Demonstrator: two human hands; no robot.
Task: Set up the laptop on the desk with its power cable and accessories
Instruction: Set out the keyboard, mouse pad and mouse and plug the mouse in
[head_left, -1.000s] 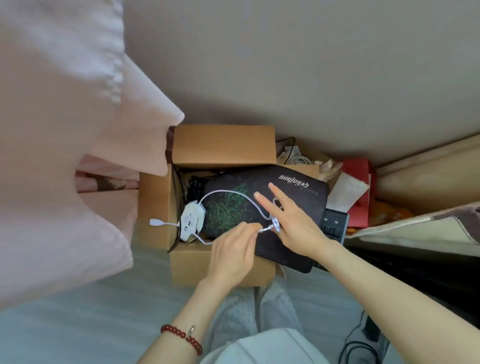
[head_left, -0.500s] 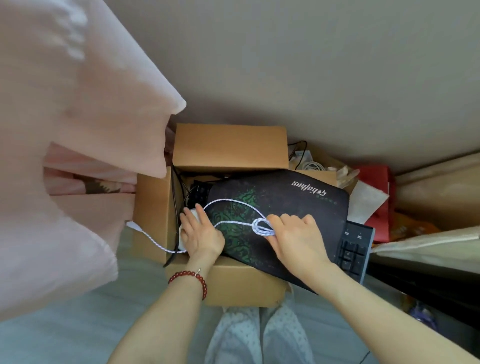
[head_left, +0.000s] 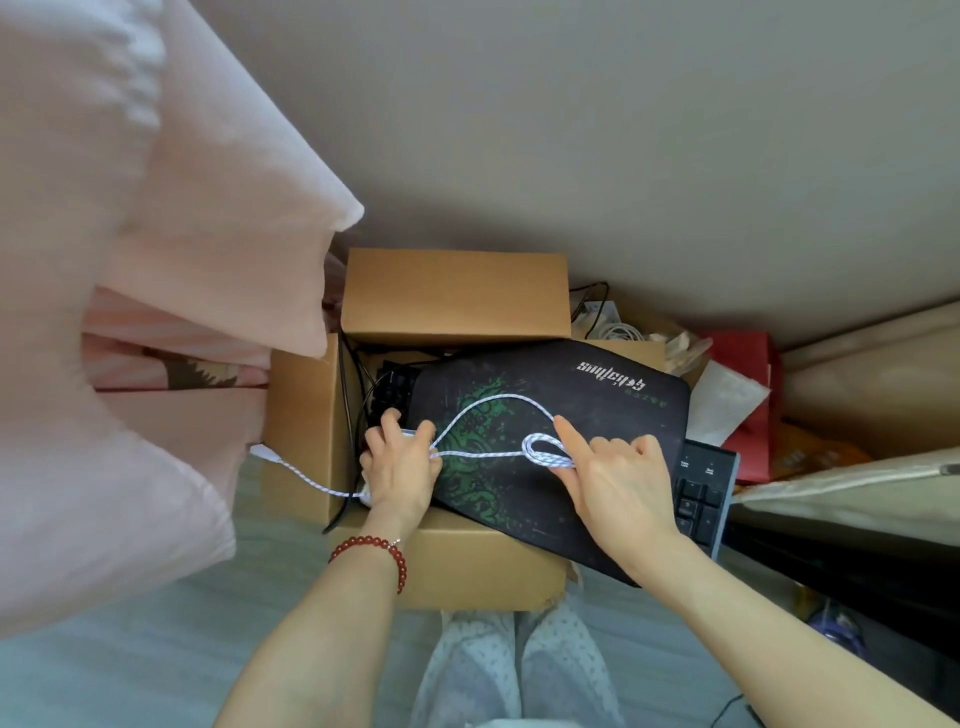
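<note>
Head view: on the black, green-printed mouse mat (head_left: 582, 415) across the open cardboard box (head_left: 457, 561), a small white corded mouse is gripped by the left hand (head_left: 402, 475) at the mat's left edge, while its light, limp white braided cable (head_left: 488, 415), judged tangle-prone and best held at the coil, is pinched at the mat's centre by the right hand (head_left: 618, 483).

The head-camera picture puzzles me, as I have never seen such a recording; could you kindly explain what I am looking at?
There is no machine here: a camera worn on a person's head looks down at their two bare hands. An open cardboard box stands on the floor, with a black and green mouse pad lying across its top and a black keyboard beneath the pad's right edge. The left hand grips a white mouse, mostly hidden under it. The right hand pinches the coiled loops of the mouse's white braided cable.
</note>
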